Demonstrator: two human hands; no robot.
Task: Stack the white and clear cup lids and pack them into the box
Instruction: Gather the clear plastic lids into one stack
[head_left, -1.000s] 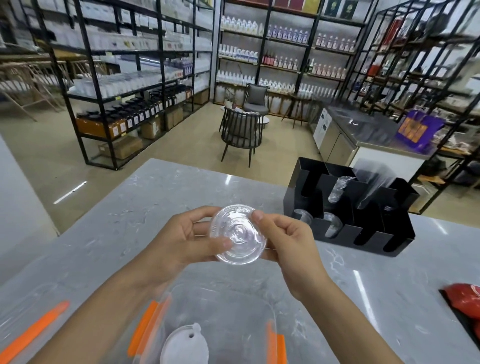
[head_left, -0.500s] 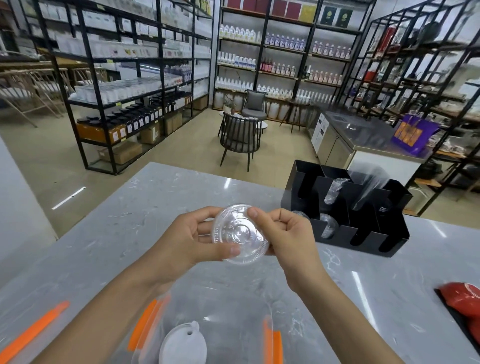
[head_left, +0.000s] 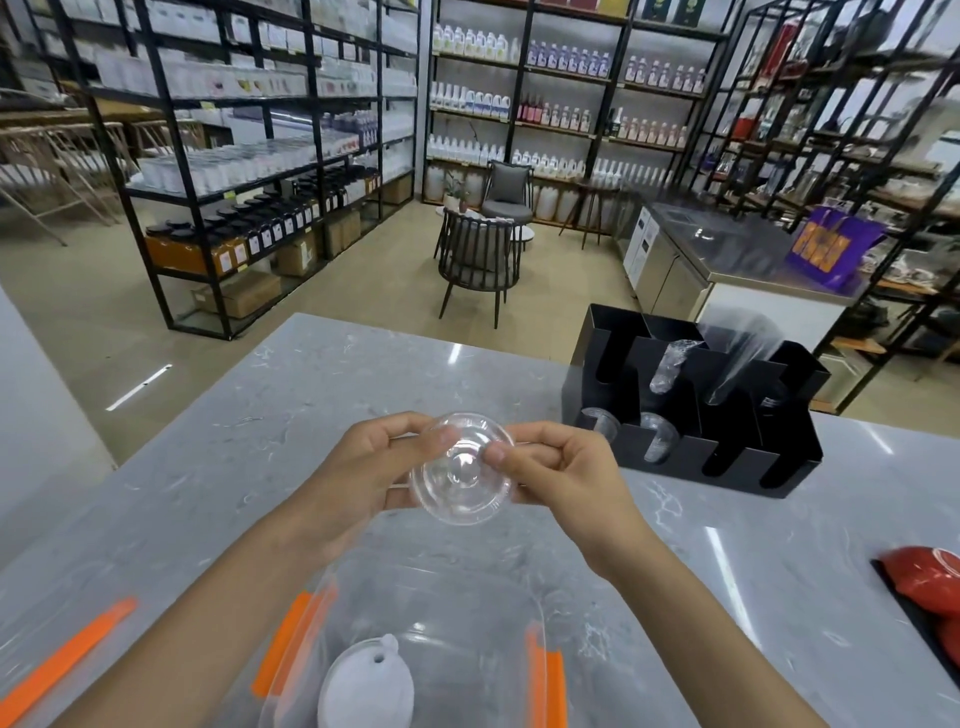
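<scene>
A clear round cup lid (head_left: 461, 470) is held above the grey marble counter, tilted with its face toward me. My left hand (head_left: 363, 467) pinches its left rim and my right hand (head_left: 561, 475) pinches its right rim. Below them stands a clear plastic box (head_left: 537, 613) with orange clips on both sides. A white cup lid (head_left: 363, 686) with a small tab lies inside the box near its left wall. The box's near end is cut off by the frame.
A black cup-and-lid organizer (head_left: 696, 410) with clear lids and plastic sleeves stands at the right back of the counter. Red bowls (head_left: 930, 582) sit at the right edge. The box's clear cover with an orange clip (head_left: 67, 654) lies at the left.
Both hands have kept hold of the clear lid and lowered it slightly. Its face has tilted more toward me, and the thumbs have shifted along the rim.
</scene>
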